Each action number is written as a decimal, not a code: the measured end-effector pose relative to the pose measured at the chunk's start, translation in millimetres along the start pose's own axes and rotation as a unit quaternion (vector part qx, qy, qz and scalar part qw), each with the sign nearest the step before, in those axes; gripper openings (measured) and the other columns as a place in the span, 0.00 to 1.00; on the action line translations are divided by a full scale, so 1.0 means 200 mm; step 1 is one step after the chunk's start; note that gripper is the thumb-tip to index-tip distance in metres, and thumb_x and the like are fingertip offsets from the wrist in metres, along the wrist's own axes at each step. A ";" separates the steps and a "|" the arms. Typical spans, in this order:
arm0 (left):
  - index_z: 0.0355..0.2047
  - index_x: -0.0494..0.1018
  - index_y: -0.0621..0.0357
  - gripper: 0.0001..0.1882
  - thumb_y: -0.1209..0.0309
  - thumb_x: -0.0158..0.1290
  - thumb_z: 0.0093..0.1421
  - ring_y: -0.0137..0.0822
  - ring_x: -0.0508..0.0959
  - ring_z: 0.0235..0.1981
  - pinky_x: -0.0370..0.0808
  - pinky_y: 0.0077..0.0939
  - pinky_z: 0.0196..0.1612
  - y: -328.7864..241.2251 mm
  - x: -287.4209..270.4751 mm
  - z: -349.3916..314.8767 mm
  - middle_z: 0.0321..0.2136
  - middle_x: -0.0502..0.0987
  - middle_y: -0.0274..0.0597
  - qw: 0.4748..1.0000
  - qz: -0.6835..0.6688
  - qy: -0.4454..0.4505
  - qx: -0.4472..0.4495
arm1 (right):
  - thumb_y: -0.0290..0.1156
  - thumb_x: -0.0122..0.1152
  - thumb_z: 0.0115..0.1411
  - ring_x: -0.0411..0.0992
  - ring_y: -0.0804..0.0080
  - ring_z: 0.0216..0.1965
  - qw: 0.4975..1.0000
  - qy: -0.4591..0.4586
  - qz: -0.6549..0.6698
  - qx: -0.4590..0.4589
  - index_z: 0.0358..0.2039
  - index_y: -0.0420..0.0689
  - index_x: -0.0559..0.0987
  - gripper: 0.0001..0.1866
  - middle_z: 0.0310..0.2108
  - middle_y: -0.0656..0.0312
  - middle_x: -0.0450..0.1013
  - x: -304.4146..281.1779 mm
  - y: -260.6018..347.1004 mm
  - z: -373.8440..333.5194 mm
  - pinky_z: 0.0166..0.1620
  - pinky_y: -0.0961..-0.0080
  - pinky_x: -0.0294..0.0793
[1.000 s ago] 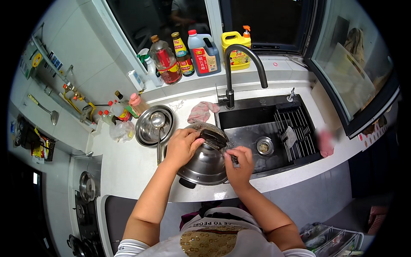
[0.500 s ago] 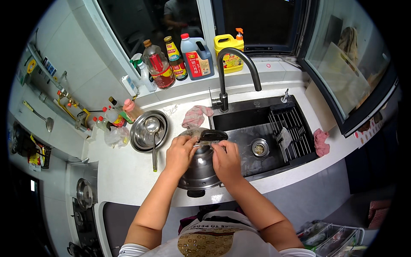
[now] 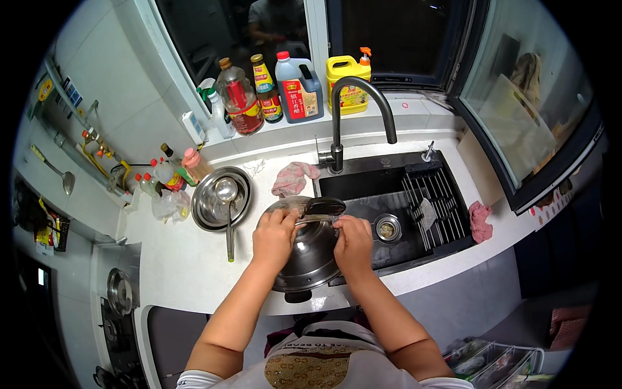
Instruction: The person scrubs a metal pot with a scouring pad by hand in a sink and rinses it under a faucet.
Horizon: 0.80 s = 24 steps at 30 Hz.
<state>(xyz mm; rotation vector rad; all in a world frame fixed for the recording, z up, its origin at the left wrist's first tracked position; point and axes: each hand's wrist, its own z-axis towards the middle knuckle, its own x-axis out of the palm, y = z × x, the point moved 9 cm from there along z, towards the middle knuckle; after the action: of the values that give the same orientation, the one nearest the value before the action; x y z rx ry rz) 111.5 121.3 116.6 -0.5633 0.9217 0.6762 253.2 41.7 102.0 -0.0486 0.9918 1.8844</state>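
A pot lid (image 3: 293,203) with a black handle (image 3: 324,206) is tilted over a round stainless steel pot (image 3: 304,262) on the counter. My left hand (image 3: 275,238) is closed on the lid's edge, left of the handle. On the other side, my right hand (image 3: 354,245) pinches at the rim with fingertips together. Whether a small scrap lies between those fingertips, I cannot make out. One black side handle (image 3: 298,297) of the pot juts toward me at the counter's front edge.
Right of the pot is a black sink (image 3: 389,201) with a tap (image 3: 337,123) and a drying rack (image 3: 435,204). To the left, a ladle (image 3: 227,194) rests in a steel bowl (image 3: 202,207). Pink cloths (image 3: 295,178) and several bottles (image 3: 301,91) stand or lie behind and around.
My right hand has slid outward to the right along the lid's rim. The left hand keeps its grip, and the whole view has shifted slightly.
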 end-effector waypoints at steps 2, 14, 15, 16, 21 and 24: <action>0.42 0.77 0.50 0.16 0.65 0.59 0.51 0.42 0.75 0.35 0.75 0.34 0.35 -0.04 0.02 0.01 0.35 0.76 0.37 1.000 0.008 0.012 -0.006 | 0.15 0.53 0.45 0.69 0.54 0.38 1.000 0.005 -0.002 -0.021 0.29 0.40 0.72 0.09 0.33 0.54 0.72 -0.01 0.05 0.03 0.40 0.64 0.70; 0.42 0.76 0.54 0.17 0.62 0.56 0.53 0.41 0.75 0.35 0.77 0.32 0.30 -0.06 0.05 0.01 0.32 0.73 0.38 0.999 0.045 0.006 -0.002 | 0.13 0.50 0.44 0.67 0.55 0.31 1.000 0.013 -0.011 -0.019 0.24 0.42 0.67 0.09 0.25 0.56 0.69 0.04 0.07 0.09 0.37 0.64 0.67; 0.42 0.76 0.53 0.17 0.62 0.56 0.53 0.41 0.75 0.35 0.77 0.32 0.29 -0.06 0.04 0.01 0.32 0.72 0.38 0.999 0.049 0.002 -0.001 | 0.14 0.51 0.44 0.67 0.54 0.31 0.999 0.015 -0.029 -0.005 0.25 0.43 0.68 0.09 0.24 0.56 0.69 0.03 0.02 0.08 0.37 0.64 0.66; 0.42 0.76 0.54 0.16 0.63 0.57 0.53 0.41 0.75 0.34 0.76 0.33 0.30 -0.07 0.03 0.01 0.32 0.73 0.38 0.999 0.045 -0.002 -0.002 | 0.15 0.51 0.44 0.67 0.54 0.31 0.999 0.016 -0.050 0.007 0.25 0.43 0.68 0.09 0.24 0.55 0.69 0.02 -0.04 0.07 0.37 0.63 0.66; 0.43 0.75 0.54 0.17 0.63 0.55 0.54 0.41 0.75 0.34 0.77 0.32 0.29 -0.08 0.05 0.02 0.32 0.72 0.38 0.998 0.054 0.014 -0.002 | 0.14 0.49 0.43 0.66 0.52 0.30 0.999 0.031 -0.018 0.019 0.24 0.43 0.67 0.09 0.23 0.54 0.68 0.02 -0.05 0.11 0.37 0.63 0.65; 0.42 0.75 0.55 0.16 0.63 0.55 0.54 0.41 0.75 0.34 0.77 0.32 0.28 -0.06 0.04 0.01 0.31 0.72 0.39 0.999 0.044 0.012 -0.010 | 0.13 0.49 0.43 0.66 0.53 0.29 0.999 0.032 -0.022 0.009 0.24 0.43 0.67 0.10 0.23 0.55 0.69 0.04 -0.01 0.11 0.37 0.63 0.64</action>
<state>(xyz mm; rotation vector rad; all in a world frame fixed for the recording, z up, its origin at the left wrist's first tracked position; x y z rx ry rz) 125.5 117.2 112.5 -0.5526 0.9676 0.7594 258.9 62.1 112.6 -0.1199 1.0419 1.8441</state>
